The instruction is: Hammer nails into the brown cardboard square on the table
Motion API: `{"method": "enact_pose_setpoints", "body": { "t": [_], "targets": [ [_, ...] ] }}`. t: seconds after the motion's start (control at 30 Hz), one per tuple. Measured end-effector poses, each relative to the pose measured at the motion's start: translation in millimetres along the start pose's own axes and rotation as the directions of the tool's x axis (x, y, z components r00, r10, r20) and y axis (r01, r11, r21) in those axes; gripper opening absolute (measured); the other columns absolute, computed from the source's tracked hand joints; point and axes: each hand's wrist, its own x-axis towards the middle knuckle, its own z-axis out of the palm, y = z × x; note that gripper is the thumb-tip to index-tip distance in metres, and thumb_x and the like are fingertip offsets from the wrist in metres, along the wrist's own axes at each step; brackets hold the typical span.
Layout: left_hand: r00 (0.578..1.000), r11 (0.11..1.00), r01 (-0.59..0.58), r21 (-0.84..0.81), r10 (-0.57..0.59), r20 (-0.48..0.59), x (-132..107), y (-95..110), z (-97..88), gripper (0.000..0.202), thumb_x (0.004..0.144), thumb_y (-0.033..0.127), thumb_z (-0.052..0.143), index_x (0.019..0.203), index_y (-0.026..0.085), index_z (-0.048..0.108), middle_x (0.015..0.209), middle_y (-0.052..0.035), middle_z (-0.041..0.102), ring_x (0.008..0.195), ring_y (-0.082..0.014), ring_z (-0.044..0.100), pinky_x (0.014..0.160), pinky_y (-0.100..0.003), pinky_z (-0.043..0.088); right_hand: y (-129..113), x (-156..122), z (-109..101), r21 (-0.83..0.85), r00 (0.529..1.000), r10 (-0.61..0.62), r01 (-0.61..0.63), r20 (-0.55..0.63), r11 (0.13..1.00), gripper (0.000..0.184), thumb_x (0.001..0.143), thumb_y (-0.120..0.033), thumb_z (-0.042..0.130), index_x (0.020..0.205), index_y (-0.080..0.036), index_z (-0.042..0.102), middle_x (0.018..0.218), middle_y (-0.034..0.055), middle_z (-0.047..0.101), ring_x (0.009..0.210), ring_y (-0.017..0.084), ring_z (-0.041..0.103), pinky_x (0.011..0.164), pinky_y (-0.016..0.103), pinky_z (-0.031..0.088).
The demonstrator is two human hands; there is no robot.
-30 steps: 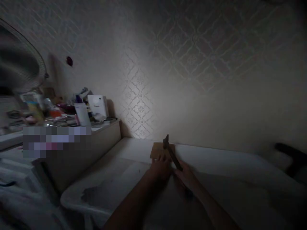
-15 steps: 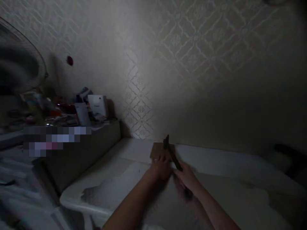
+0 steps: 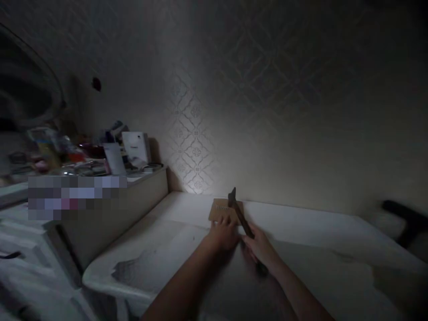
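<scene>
In my right hand [image 3: 259, 244] is a hammer [image 3: 243, 221], my fingers wrapped round its handle. The hammer slants up and to the left, its head over the right part of a small brown board [image 3: 217, 214]. My left hand [image 3: 224, 234] rests at the near edge of that board, fingers spread and stretched onto it. A short row of small pale marks or bits [image 3: 221, 207] shows on the board, too small to make out. Whether the hammer head touches the board I cannot tell.
The board lies on a white table [image 3: 177, 236] against a patterned wall [image 3: 196, 133]. To the left, a cabinet [image 3: 133, 209] carries a white box [image 3: 136, 146] and assorted clutter. A round mirror or fan [image 3: 30, 80] stands far left; a dark object [image 3: 406, 218] is at the right.
The light has shifted: the upper wall is darker, and the board and hands are brighter. Both hands and the hammer stay in nearly the same place.
</scene>
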Motion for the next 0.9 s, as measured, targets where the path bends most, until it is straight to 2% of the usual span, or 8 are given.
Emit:
{"method": "enact_pose_setpoints", "body": {
  "t": [0.1,0.3,0.67,0.83,0.9],
  "targets": [
    [1.0,1.0,-0.006,0.0,0.006,-0.021,2.9,-2.2,4.7,0.065,0.093,0.053,0.037,0.15,0.022,0.031,0.158,-0.0168,0.026,0.143,-0.0385,0.025,0.109,-0.062,0.027,-0.7,-0.7,-0.2,0.005,0.999,0.019,-0.019,0.026,1.0,0.053,0.072,-0.03,0.051,0.122,-0.015,0.059,0.044,-0.0094,0.044,0.033,0.011,0.039,0.036,0.021,0.032],
    [1.0,1.0,-0.003,-0.008,0.003,-0.016,4.6,-3.0,5.7,0.063,0.094,0.052,0.037,0.149,0.022,0.033,0.157,-0.017,0.026,0.143,-0.0388,0.023,0.109,-0.064,0.027,-0.3,-0.2,-1.9,-0.006,0.998,-0.054,0.054,-0.024,0.999,0.043,0.071,-0.031,0.056,0.112,-0.018,0.065,0.056,-0.0032,0.057,0.049,0.015,0.055,0.047,0.023,0.043],
    [1.0,1.0,-0.007,-0.009,0.007,-0.011,3.3,-2.1,4.5,0.064,0.094,0.051,0.037,0.15,0.021,0.03,0.157,-0.0185,0.025,0.143,-0.0409,0.024,0.107,-0.065,0.028,1.6,1.1,-2.4,-0.042,1.0,-0.024,0.025,0.018,0.999,0.047,0.074,-0.033,0.055,0.117,-0.016,0.063,0.047,-0.0061,0.05,0.041,0.013,0.048,0.043,0.022,0.041],
    [1.0,1.0,-0.003,0.007,0.003,0.015,4.0,-2.4,2.9,0.064,0.093,0.051,0.039,0.15,0.022,0.031,0.157,-0.0168,0.026,0.143,-0.0396,0.023,0.108,-0.064,0.028,-2.4,-0.6,-2.6,-0.035,0.988,-0.143,0.141,-0.062,0.989,0.042,0.069,-0.035,0.059,0.107,-0.018,0.068,0.063,0.0001,0.063,0.063,0.019,0.062,0.058,0.026,0.05],
    [1.0,1.0,0.01,-0.002,-0.01,0.014,3.3,-1.5,1.5,0.065,0.094,0.051,0.039,0.15,0.021,0.03,0.158,-0.0169,0.026,0.144,-0.039,0.022,0.109,-0.063,0.028,-2.7,-1.6,-2.6,-0.032,0.986,-0.142,0.14,-0.082,0.99,0.043,0.07,-0.036,0.06,0.108,-0.018,0.068,0.067,0.0015,0.065,0.065,0.02,0.063,0.059,0.028,0.051]
  ]
}}
